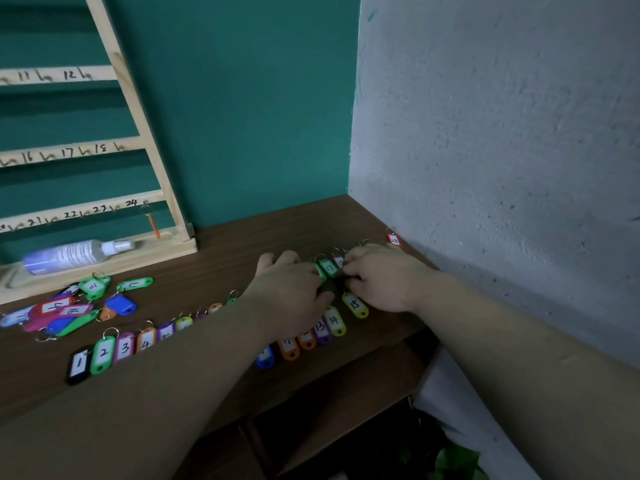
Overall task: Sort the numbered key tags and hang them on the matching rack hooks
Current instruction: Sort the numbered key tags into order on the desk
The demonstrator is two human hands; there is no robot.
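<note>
My left hand (291, 289) lies over the sorted row on the counter (225, 258), grip unclear. Green tag 17 (329, 267) sits between it and my right hand (384, 278), whose fingers are curled, hold unclear. A dragged wrist could knock tag 15 (355, 304) out of line.

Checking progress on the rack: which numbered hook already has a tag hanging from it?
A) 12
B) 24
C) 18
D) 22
B: an orange tag hangs by its ring just right of the 24 mark on the bottom rail of the rack.
</note>
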